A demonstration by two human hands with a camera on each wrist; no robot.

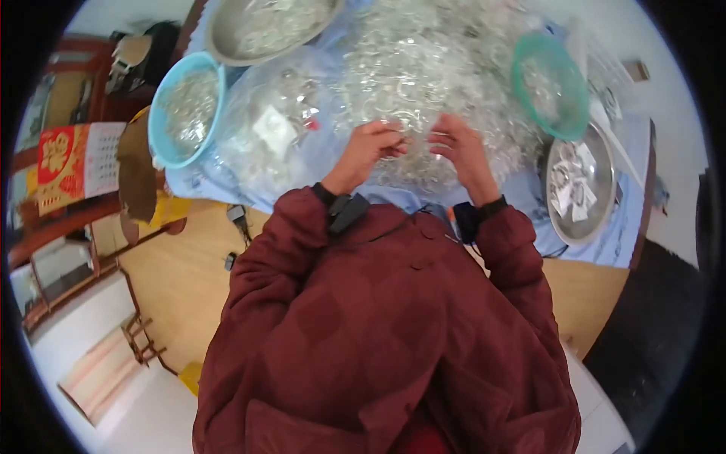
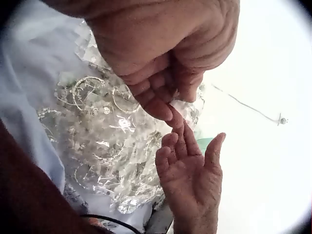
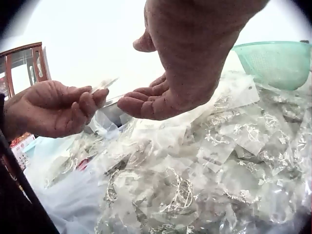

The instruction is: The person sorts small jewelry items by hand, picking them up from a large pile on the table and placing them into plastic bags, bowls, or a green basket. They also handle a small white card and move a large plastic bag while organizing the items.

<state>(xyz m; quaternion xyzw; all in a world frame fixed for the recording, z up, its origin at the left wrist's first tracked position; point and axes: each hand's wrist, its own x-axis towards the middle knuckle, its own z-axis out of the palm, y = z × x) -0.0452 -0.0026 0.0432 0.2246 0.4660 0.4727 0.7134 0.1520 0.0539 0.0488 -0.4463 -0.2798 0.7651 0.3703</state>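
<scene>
My left hand [image 1: 372, 148] pinches a small clear, whitish packet [image 3: 106, 85] between thumb and fingertips; its contents cannot be made out. Facing it is my right hand [image 1: 463, 147], its fingers loosely extended and its thumb held apart, with nothing visible in its grasp. In the left wrist view the right fingertips come right up to the left ones. Both hands are over the near side of a large heap of clear plastic bags [image 3: 180, 195]. Thin silvery bracelets [image 2: 87, 90] show among those bags.
Left of the heap stand a light-blue basket [image 1: 155, 125] and a large metal basin [image 1: 219, 41], both filled. A green basket [image 1: 522, 83] and a metal bowl [image 1: 582, 231] with white cards are on the right. Blue cloth [image 1: 616, 242] covers the table.
</scene>
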